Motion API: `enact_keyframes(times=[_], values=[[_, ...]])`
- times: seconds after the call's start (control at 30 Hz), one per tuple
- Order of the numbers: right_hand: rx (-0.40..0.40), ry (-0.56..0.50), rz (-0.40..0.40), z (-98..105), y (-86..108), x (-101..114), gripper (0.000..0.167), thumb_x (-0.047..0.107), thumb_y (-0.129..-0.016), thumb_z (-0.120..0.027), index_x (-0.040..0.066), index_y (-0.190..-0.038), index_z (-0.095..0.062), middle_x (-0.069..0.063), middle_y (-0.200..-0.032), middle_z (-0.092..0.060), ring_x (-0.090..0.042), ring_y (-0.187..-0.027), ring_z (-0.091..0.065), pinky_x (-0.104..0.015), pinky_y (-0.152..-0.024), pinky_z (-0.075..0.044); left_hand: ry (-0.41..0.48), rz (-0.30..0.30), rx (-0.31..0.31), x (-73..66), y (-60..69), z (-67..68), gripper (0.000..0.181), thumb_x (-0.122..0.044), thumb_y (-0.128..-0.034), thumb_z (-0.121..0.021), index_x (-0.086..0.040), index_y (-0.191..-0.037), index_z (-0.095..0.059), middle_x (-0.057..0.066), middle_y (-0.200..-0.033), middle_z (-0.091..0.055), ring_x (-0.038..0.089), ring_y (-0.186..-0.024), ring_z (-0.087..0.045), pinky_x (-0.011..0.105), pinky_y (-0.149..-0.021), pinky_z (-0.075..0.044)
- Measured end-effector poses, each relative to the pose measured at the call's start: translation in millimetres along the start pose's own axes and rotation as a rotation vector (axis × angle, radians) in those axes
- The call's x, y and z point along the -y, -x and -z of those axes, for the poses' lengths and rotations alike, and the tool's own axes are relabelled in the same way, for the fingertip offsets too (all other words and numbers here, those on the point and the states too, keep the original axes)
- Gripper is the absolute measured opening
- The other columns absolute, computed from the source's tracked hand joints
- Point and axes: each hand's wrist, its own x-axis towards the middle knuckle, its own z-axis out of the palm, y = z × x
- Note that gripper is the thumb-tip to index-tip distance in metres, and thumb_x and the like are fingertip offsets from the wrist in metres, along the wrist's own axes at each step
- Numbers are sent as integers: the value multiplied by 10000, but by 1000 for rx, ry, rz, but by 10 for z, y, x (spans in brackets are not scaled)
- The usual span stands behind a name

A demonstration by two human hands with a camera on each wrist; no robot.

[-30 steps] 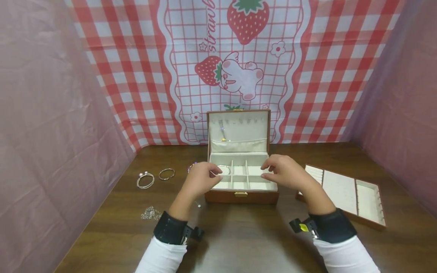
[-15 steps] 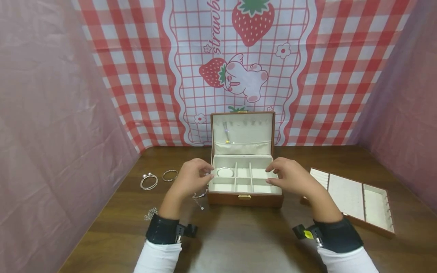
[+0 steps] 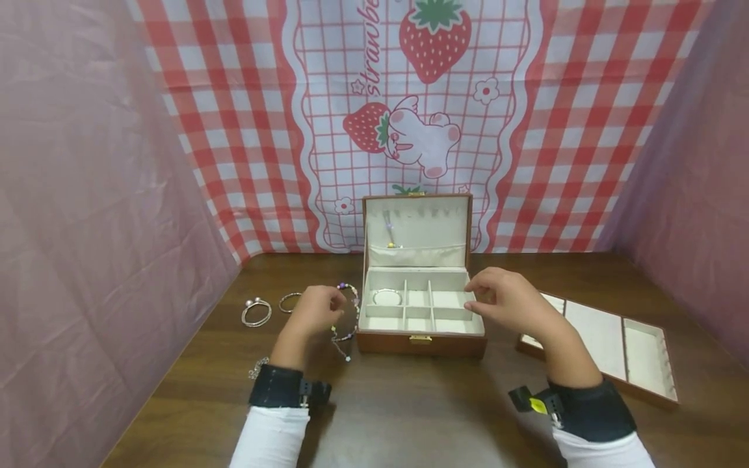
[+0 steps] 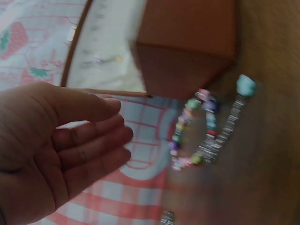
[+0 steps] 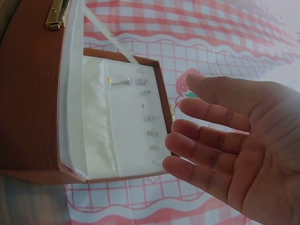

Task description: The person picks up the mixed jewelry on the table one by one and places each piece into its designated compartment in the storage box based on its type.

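brown jewelry box | lid raised | multicoloured beaded bracelet | looped, lying beside box

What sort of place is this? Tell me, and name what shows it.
Probably a staged tabletop booth: pinkish drapes flank a wooden table, a strawberry-print cloth hangs behind it, and an open jewelry box stands on the table.

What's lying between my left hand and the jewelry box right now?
A beaded bracelet: the head view shows it on the table between the left hand, which partly hides it, and the jewelry box.
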Motion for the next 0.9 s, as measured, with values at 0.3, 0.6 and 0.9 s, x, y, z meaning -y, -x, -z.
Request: enact_keyframes(times=[0.3,0.6,0.9], values=[[-8,8,13,-38,25,-15,218,93,-781,-810,31,-967,-714,-30,-897,-666,-216,-814,-616,-403,-715,-538,-121,128,79,214,2,-220,92,-115,-725,-793,-97,-799,-742,30,-787,-710,269,-797,-669,408,-769,-529],[23,3,43,-83,16,-9,223,109,-781,-814,23,-960,-715,-21,-873,-665,-216,-781,-608,-365,-683,-530,-154,120,164,265,35,-318,100,-162,-694,-839,-133,-739,-755,3,-761,-713,273,-795,-670,397,-769,-525],[40,0,46,-114,10,14,225,121,-775,-820,20,-945,-713,-21,-840,-666,-201,-752,-611,-351,-670,-534,-204,249,150,215,57,-277,171,-49,-666,-715,-144,-559,-622,36,-682,-629,252,-669,-608,410,-597,-514]])
